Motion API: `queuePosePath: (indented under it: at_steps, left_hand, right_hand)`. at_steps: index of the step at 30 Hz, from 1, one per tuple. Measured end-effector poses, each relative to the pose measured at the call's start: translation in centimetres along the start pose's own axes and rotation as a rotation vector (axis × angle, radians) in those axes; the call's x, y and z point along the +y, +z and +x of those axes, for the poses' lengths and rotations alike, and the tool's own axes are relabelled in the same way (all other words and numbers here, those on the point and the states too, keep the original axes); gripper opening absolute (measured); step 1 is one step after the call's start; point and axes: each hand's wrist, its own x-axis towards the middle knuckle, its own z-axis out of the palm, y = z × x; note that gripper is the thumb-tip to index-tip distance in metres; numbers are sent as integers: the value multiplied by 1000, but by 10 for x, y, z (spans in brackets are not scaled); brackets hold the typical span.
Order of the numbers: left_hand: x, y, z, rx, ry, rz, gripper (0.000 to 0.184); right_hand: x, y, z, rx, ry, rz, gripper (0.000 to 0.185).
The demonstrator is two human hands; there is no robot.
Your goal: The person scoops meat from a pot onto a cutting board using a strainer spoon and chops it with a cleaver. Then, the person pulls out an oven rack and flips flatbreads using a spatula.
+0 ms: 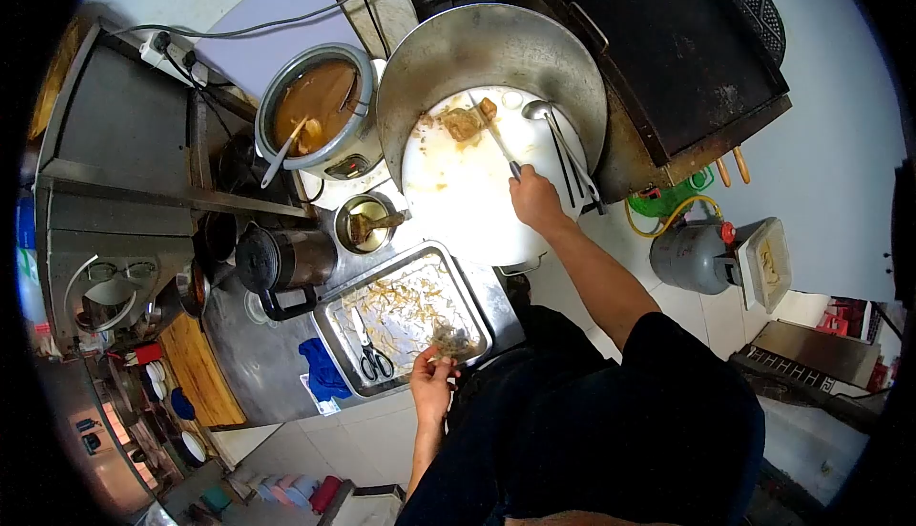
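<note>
My right hand (539, 197) is closed round the black handle of a knife (503, 146), its metal blade angled across brown pieces of food (463, 125) on a bright white surface (453, 211). That surface sits at the mouth of a large metal pot (496, 44). A ladle (537, 111) and dark sticks lie right of the food. My left hand (432, 383) is at the near edge of a metal tray (329, 321), fingers pinched beside a greyish-brown clump (456, 340); what they hold is unclear. Thin yellowish shreds (401, 297) and scissors (375, 364) lie in the tray.
Left of the pot stands a cooker (320, 58) of brown liquid with a spoon. A small metal bowl (367, 222), a dark jug (277, 263) and a blue cloth (324, 370) are nearby. A griddle (687, 49) and a gas cylinder (687, 257) are at right.
</note>
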Motion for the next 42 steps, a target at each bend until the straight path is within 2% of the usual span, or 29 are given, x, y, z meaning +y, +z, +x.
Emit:
queuePosePath:
  at_steps: [5,8,17,20,25,30,42]
  left_hand:
    - [3,-1,-1,15,-41,25,37]
    - [-1,-1,1,5,-42,11,37]
    - [-6,-6,2,-8,-59,43,36]
    - [-8,-8,2,-8,-62,42,37]
    - [-6,-10,0,13,-62,40,36]
    - [-11,-13,-1,17,-92,6,36]
    - [-12,-29,8,5,-67,19,38]
  right_hand:
    - [-9,-12,-2,17,47,108,30]
    - [-14,-7,8,23,-18,118,32]
    - [-38,-7,-12,-218,-26,65,30]
    - [-38,7,-24,-228,14,90,31]
    - [-39,12,-25,-148,-8,47,29]
    - [-71,-11,-28,-55,3,194,32]
    - [-75,9,-30,-68,-73,133,33]
